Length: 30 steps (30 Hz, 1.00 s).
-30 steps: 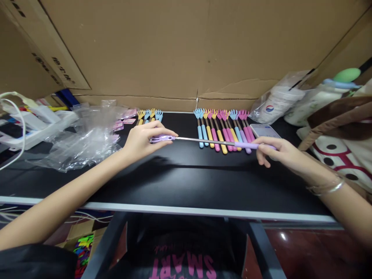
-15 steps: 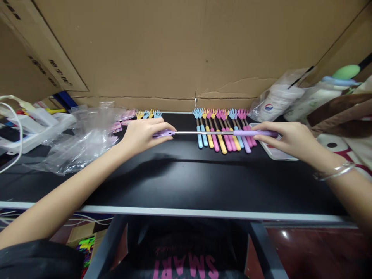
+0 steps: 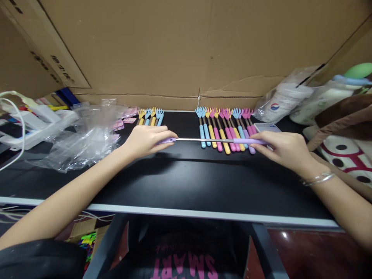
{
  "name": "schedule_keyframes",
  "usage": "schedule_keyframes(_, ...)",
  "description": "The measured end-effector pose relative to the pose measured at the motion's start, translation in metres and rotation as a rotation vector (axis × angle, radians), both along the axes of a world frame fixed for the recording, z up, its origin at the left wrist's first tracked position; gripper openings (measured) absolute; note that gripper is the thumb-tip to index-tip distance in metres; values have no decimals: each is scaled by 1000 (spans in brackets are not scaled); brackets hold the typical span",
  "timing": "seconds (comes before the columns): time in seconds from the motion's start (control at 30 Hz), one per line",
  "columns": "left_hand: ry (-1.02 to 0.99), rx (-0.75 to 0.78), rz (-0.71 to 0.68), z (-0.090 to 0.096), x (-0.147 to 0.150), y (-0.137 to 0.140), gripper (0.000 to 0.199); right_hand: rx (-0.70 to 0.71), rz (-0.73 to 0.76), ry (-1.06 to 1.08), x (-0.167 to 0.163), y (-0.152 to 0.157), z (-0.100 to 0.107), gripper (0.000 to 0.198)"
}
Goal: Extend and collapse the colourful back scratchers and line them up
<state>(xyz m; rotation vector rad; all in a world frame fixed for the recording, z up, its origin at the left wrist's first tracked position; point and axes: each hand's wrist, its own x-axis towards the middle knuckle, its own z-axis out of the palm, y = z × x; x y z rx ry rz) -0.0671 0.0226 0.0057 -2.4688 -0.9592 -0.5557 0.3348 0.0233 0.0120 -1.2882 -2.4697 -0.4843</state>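
Note:
A purple back scratcher (image 3: 200, 140) with an extended metal rod is stretched level between my two hands, above the black table. My left hand (image 3: 149, 140) is closed around its purple head, which the fingers mostly cover. At the other end, my right hand (image 3: 280, 149) grips the purple handle between thumb and fingers. Behind the rod lies a row of back scratchers (image 3: 225, 130) in blue, yellow, pink and purple, heads toward the cardboard. A smaller group of yellow and blue back scratchers (image 3: 150, 116) lies beyond my left hand.
Clear plastic bags (image 3: 87, 139) and a white power strip (image 3: 37, 130) lie at the left. At the right are a phone (image 3: 267, 127), a bagged cup (image 3: 286, 102) and a bottle (image 3: 340, 99). A cardboard wall (image 3: 174, 50) stands behind. The table's pale front edge (image 3: 186, 211) runs below.
Both hands have come slightly nearer with the back scratcher, and the right hand has shifted a little left. The view has shifted slightly too.

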Motion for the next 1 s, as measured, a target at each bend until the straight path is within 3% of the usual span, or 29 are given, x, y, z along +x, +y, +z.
schedule_keyframes(0.5,-199,-67,-62,-5,-2,-3,27,-216,40,337,-12,-2,-10,31)
schedule_keyframes(0.83,-200,-38,-66,-4,4,-4,28,-305,57,285,-18,-6,-6,36)
schedule_keyframes(1.0,-163,47,-140,-7,19,-9,23,-506,148,282,-32,-11,-4,41)
